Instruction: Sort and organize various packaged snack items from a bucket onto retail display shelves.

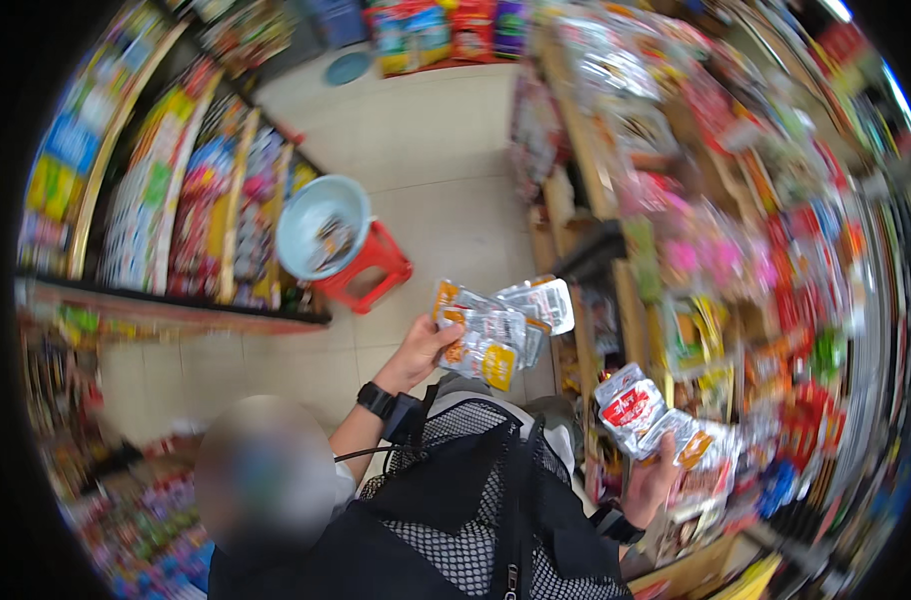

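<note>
My left hand grips a fanned bunch of foil snack packets, silver with orange and yellow patches, in front of my body. To the right, beside the shelf, my right hand holds more silver foil packets, one with a red label and others with orange marks. Beyond my left hand a light blue plastic basin rests on a red plastic stool. Several small packets lie inside the basin.
A wooden display shelf packed with bagged snacks runs along the right. Shelves of packaged goods stand at the left. Colourful bags stand at the far end of the tiled floor, near a round blue lid-like object.
</note>
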`<state>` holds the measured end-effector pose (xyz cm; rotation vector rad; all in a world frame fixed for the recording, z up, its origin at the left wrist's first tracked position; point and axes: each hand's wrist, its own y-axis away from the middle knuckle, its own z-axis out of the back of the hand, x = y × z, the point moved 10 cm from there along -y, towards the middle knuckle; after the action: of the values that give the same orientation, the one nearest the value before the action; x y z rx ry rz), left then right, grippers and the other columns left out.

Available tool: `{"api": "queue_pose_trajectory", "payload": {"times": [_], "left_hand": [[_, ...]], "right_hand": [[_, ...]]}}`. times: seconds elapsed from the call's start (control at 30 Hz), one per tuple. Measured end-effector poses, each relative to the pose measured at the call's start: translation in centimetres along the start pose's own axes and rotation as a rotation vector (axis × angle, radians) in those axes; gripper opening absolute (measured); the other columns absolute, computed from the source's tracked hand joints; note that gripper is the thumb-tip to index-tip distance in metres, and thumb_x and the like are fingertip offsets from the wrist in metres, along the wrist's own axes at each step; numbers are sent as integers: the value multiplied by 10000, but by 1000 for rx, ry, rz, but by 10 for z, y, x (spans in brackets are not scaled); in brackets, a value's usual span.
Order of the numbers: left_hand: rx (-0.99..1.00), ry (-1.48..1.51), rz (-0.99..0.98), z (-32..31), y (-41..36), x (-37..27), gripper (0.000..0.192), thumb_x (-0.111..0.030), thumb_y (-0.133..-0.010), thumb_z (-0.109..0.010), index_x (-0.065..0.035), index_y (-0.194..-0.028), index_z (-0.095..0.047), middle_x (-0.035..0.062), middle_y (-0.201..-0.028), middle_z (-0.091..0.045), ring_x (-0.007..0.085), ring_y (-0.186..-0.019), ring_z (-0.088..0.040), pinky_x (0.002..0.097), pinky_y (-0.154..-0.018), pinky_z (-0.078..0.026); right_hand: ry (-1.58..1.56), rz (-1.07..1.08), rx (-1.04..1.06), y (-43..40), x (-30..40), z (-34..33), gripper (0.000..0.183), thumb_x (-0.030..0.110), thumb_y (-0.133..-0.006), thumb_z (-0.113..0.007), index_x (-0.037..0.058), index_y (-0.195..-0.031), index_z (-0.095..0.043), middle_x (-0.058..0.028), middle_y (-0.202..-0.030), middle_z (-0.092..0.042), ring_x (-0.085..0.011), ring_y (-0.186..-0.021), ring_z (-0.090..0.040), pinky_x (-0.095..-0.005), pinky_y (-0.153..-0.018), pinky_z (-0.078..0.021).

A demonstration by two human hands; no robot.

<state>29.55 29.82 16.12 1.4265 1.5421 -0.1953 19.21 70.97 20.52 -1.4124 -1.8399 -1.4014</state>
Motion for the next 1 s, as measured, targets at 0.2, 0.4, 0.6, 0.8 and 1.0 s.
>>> {"api": "queue_pose_trajectory", "payload": {"times": [0.2, 0.4, 0.6, 0.8, 1.0], "left_hand": [[-259, 214, -128, 130, 35, 18, 329, -174, -908, -640, 14, -1160, -544, 68, -1059, -633, 142, -938, -631, 317, -843, -526], [-623, 281, -216, 259, 56, 56, 332, -145, -910, -628, 15, -1184, -528, 77, -1100, -625, 166, -959, -636, 341, -834, -541], [-931, 334, -260, 325, 98, 71, 358, -137, -920, -607, 0, -1234, -501, 77, -1126, -612, 182, -983, -635, 357, -848, -544], [-951, 439, -191, 371, 80, 71, 364, -154, -923, -607, -3, -1237, -500, 80, -1148, -603, 196, -996, -633, 373, -850, -544], [-1036, 507, -179, 496, 24, 72, 388, -138, -908, -626, 4, -1244, -494, 81, -1149, -603, 208, -995, -631, 379, -847, -542]], "right_hand": [[284, -183, 168, -30, -59, -90, 384, 94, -921, -576, 14, -1282, -469, -99, -1199, -594, -220, -1064, -603, -386, -905, -502], [432, -234, 286, -96, -100, -164, 360, 43, -881, -615, 17, -1224, -510, -72, -1139, -613, -192, -1025, -607, -358, -877, -503], [589, -322, 532, -132, -182, -302, 296, 68, -862, -656, 3, -1136, -565, -53, -1057, -640, -155, -924, -628, -310, -795, -512], [797, -445, 702, -127, -325, -368, 187, 61, -851, -650, 1, -1027, -624, -38, -949, -657, -124, -832, -626, -285, -746, -503], [887, -599, 601, -62, -503, -407, 231, 77, -824, -674, -15, -1029, -621, -37, -895, -652, -130, -790, -611, -292, -684, -490]]}}
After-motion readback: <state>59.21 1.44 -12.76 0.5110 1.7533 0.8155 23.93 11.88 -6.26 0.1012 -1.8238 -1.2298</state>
